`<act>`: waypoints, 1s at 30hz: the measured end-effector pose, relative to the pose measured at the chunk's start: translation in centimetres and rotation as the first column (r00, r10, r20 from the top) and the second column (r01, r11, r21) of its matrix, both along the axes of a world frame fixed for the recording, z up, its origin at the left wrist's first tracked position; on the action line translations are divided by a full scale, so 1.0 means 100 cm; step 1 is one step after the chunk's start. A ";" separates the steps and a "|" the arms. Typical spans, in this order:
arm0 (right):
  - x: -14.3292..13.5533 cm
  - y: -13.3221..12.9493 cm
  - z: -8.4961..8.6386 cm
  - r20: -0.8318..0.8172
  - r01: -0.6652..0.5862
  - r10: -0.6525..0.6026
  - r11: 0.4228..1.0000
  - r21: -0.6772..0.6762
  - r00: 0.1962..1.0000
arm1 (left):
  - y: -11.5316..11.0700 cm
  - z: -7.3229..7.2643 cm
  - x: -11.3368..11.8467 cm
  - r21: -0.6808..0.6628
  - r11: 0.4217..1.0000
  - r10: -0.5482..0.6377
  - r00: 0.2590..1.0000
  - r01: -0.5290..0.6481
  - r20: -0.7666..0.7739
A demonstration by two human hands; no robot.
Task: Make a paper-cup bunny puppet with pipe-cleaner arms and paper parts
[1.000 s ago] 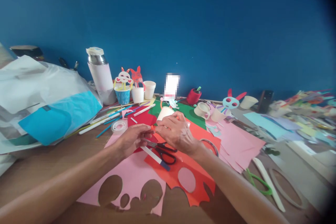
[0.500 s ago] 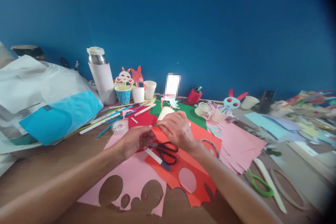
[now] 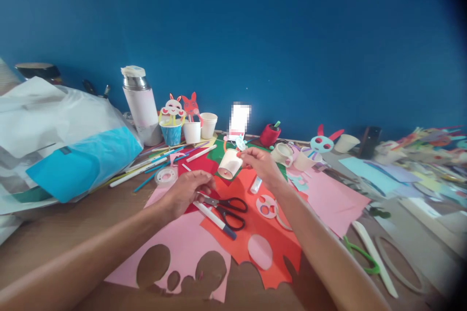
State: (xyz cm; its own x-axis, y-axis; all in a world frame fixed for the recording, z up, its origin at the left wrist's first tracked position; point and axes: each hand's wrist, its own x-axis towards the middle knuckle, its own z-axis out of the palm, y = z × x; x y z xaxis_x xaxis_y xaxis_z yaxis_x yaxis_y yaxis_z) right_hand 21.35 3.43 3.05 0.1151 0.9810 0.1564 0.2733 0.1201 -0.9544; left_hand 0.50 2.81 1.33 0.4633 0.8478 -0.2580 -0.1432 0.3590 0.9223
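Note:
My right hand (image 3: pixel 257 163) is closed in a pinch beside the white paper cup (image 3: pixel 229 164). A small orange-red piece (image 3: pixel 239 154) shows at its fingertips, too small to make out fully. The cup lies tipped on the papers. My left hand (image 3: pixel 190 188) hovers, loosely curled with thumb and fingers apart, by the tips of the black-handled scissors (image 3: pixel 233 204). Next to the scissors lies a white marker with a dark blue cap (image 3: pixel 219 221). Under these are orange paper (image 3: pixel 248 226) and pink paper with holes cut out (image 3: pixel 186 233).
At the left stand a white thermos (image 3: pixel 140 107), a plastic bag (image 3: pixel 80 141) and cups with paper animal faces (image 3: pixel 171 129). A tape roll (image 3: pixel 166 176) sits near several pencils. Rightward are a blue rabbit face (image 3: pixel 321 144), pink paper (image 3: pixel 337 199) and green-handled scissors (image 3: pixel 365 255).
My right hand has moved up and right, away from my left hand, to the cup's side. My left hand has barely shifted. A round cut-paper face and a small white tube are now uncovered.

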 end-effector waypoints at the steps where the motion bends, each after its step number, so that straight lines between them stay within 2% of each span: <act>1: -0.007 -0.006 0.005 0.072 -0.029 0.028 1.000 0.007 0.997 | 0.001 0.000 -0.001 0.044 0.999 0.019 0.999 -0.018 -0.026; 4: -0.026 -0.024 0.017 0.361 -0.173 0.163 0.985 -0.007 0.918 | 0.002 0.003 -0.003 0.179 0.983 0.067 0.991 -0.047 -0.112; 7: -0.039 -0.038 0.025 0.561 -0.241 0.177 0.970 0.042 0.809 | 0.001 0.008 -0.005 0.283 0.959 0.069 0.984 -0.021 -0.163; 12: -0.046 -0.046 0.030 0.696 -0.294 0.179 0.955 0.048 0.695 | -0.002 0.015 -0.003 0.369 0.926 0.009 0.971 0.082 -0.238; 17: -0.047 -0.047 0.030 0.743 -0.311 0.145 0.946 0.089 0.654 | -0.004 0.013 -0.002 0.442 0.893 0.038 0.964 0.085 -0.262; 20: -0.048 -0.046 0.028 0.703 -0.294 0.133 0.949 0.113 0.699 | -0.006 0.013 -0.002 0.371 0.927 0.028 0.976 0.055 -0.215; 23: -0.048 -0.042 0.022 0.527 -0.226 0.130 0.967 0.122 0.840 | -0.008 0.012 0.000 0.156 0.987 0.051 0.998 -0.046 -0.032; 26: -0.049 -0.035 0.011 0.261 -0.200 0.177 0.978 0.062 0.949 | -0.008 0.009 0.002 -0.018 0.986 0.169 0.978 -0.168 0.123; 28: -0.051 -0.030 0.003 0.110 -0.214 0.210 0.977 0.023 0.971 | -0.008 0.006 0.002 -0.055 0.974 0.226 0.959 -0.220 0.168; 30: -0.054 -0.028 -0.004 0.005 -0.227 0.227 0.974 0.004 0.974 | -0.009 0.004 0.003 -0.063 0.973 0.231 0.952 -0.223 0.199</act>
State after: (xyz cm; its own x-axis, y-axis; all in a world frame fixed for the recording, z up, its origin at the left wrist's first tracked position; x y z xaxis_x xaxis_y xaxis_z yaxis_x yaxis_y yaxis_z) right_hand 15.90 0.67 2.65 -0.1111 0.9808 0.1605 0.2425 0.1834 -0.9527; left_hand 0.79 1.95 1.75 0.3059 0.9278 -0.2134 -0.4089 0.3304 0.8507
